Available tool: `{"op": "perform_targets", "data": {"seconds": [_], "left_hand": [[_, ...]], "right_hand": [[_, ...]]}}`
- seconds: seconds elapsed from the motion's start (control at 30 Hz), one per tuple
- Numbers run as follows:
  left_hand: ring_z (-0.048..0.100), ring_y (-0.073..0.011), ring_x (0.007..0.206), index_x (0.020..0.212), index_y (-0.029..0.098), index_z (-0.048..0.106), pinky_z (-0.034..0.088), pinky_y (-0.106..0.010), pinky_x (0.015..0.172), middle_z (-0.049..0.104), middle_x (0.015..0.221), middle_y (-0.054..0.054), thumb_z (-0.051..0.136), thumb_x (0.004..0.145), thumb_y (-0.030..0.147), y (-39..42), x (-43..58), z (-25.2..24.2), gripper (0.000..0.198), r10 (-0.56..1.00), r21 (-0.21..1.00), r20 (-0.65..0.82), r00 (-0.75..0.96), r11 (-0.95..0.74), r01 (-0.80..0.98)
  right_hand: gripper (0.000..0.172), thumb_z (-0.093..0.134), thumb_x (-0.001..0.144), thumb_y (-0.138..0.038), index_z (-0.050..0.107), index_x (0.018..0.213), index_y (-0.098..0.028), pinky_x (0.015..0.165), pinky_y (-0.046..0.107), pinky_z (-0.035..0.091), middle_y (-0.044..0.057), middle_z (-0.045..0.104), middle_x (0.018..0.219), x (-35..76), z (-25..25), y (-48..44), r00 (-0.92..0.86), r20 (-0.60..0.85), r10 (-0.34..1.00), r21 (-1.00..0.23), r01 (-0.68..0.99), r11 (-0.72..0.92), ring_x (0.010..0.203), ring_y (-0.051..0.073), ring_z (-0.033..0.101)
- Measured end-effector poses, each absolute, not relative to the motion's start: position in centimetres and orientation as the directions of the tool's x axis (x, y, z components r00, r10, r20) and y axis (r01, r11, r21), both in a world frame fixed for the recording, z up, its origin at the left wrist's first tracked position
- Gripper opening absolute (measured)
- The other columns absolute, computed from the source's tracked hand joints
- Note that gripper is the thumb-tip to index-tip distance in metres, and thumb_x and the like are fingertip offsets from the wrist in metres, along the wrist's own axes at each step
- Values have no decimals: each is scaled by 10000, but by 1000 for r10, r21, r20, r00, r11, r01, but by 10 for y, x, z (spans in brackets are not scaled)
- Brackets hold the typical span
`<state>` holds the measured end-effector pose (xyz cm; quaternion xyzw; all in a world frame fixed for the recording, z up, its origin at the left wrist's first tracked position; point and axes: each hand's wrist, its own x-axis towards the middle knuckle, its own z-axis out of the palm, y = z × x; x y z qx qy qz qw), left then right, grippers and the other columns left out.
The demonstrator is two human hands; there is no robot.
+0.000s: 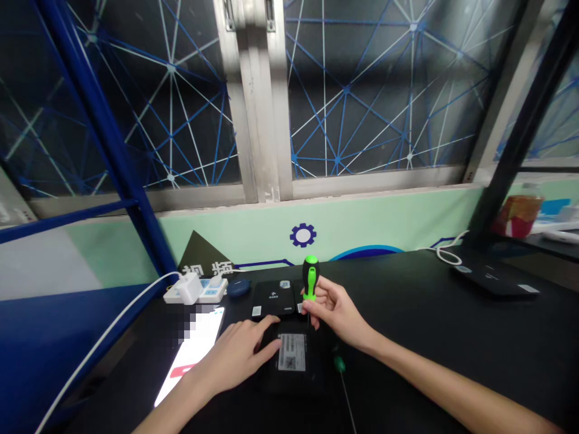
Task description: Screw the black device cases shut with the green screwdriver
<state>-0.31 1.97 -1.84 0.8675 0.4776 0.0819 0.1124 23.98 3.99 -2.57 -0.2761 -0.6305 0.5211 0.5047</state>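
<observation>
My right hand [332, 307] is closed round a screwdriver with a green and black handle [310, 278], held upright with its tip down on a flat black box [294, 361]. That box lies on the black table and carries a white label [292, 351]. My left hand [239, 352] rests flat on the box's left side, fingers stretched out toward the label. A second black box [272, 298] lies just behind it.
A lit phone [192, 349] lies left of my left hand. A white power strip with a charger [195, 290] and a cable sits at the back left. A second screwdriver [342, 377] lies right of the box. Another black device [493, 278] sits far right.
</observation>
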Motion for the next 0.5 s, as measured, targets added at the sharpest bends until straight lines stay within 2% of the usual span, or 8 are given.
{"op": "perform_targets", "data": {"seconds": [0.1, 0.3, 0.5], "left_hand": [[606, -231, 773, 1316, 331, 519, 365, -293, 641, 610, 751, 16, 389, 993, 543, 19, -3, -17, 408, 849, 272, 30, 527, -514, 813], [605, -229, 774, 1318, 334, 519, 366, -292, 643, 609, 751, 17, 388, 995, 538, 19, -2, -18, 403, 846, 274, 40, 531, -520, 809], [604, -222, 758, 1313, 328, 523, 356, -283, 619, 605, 749, 18, 386, 995, 542, 19, -3, -19, 408, 846, 271, 40, 532, -522, 809]], "right_hand": [[338, 754, 825, -377, 538, 987, -173, 489, 195, 475, -10, 642, 742, 240, -27, 39, -338, 342, 877, -938, -178, 297, 502, 69, 547], [284, 643, 906, -428, 583, 956, -155, 543, 219, 487, 34, 653, 800, 242, -20, 34, -379, 376, 846, -926, -184, 330, 563, 86, 561], [326, 733, 834, -419, 566, 952, -166, 500, 203, 472, 4, 637, 754, 240, -25, 40, -351, 353, 867, -934, -187, 304, 515, 72, 539]]}}
